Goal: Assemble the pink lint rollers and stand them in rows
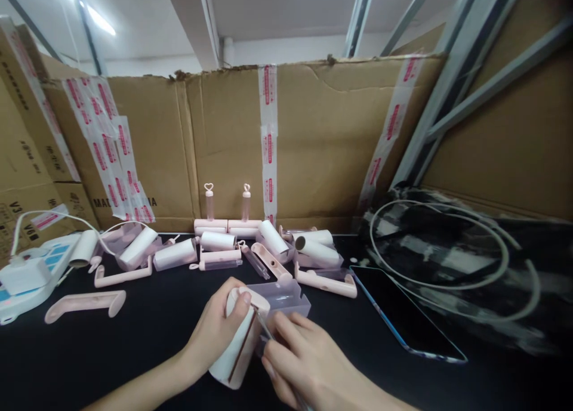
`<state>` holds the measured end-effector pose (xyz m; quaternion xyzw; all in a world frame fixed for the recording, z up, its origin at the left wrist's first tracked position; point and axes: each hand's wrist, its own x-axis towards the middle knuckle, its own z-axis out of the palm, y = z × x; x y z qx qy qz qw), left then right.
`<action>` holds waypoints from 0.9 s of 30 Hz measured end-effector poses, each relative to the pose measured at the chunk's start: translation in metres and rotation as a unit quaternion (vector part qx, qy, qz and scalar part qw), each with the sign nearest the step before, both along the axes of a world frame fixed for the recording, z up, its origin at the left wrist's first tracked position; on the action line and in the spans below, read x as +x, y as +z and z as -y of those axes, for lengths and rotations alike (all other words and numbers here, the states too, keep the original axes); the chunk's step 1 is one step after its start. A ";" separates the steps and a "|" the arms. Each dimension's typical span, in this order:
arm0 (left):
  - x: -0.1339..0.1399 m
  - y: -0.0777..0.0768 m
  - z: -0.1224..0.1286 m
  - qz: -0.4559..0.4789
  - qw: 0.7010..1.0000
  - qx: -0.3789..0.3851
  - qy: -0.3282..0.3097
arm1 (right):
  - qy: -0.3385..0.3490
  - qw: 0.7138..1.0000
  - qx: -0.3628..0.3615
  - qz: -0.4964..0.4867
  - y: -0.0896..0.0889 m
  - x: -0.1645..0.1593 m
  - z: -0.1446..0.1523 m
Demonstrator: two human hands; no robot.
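Note:
My left hand is closed around a lint roller, a white roll in a pale pink frame, held tilted just above the black table. Its thumb presses on the pink top end. In my right hand is a slim metal tool, its tip against the roller's upper right edge; the tool's kind is mostly hidden by the fingers. A translucent purple cover lies right behind both hands. Beyond it are several white rolls and pink frames.
A white power strip with a plugged-in adapter and cable is at the left. At the right lie a phone and a coiled pale cable over black plastic. Two heart-topped pink pieces stand before the cardboard wall.

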<state>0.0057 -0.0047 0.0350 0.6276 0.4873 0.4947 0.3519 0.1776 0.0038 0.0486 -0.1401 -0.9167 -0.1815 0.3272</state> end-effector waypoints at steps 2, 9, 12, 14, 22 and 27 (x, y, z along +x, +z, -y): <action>0.007 0.005 0.000 0.057 0.998 -0.007 0.017 | -0.003 1.000 0.018 -0.006 -0.001 0.000 0.000; 0.043 0.039 -0.012 0.245 0.969 0.002 0.019 | -0.040 0.993 0.096 -0.051 0.012 0.021 -0.018; 0.060 0.048 -0.019 0.338 0.940 -0.025 0.030 | -0.052 0.986 0.141 -0.072 0.018 0.034 -0.028; 0.069 0.050 -0.021 0.389 0.919 -0.061 0.023 | -0.050 0.986 0.144 -0.072 0.021 0.039 -0.031; 0.048 0.054 -0.027 0.503 0.839 -0.208 0.000 | -0.059 0.990 0.043 -0.117 0.026 0.053 -0.026; 0.003 0.050 -0.039 0.448 0.883 -0.114 0.079 | -0.145 0.977 -0.027 -0.153 0.027 0.101 -0.040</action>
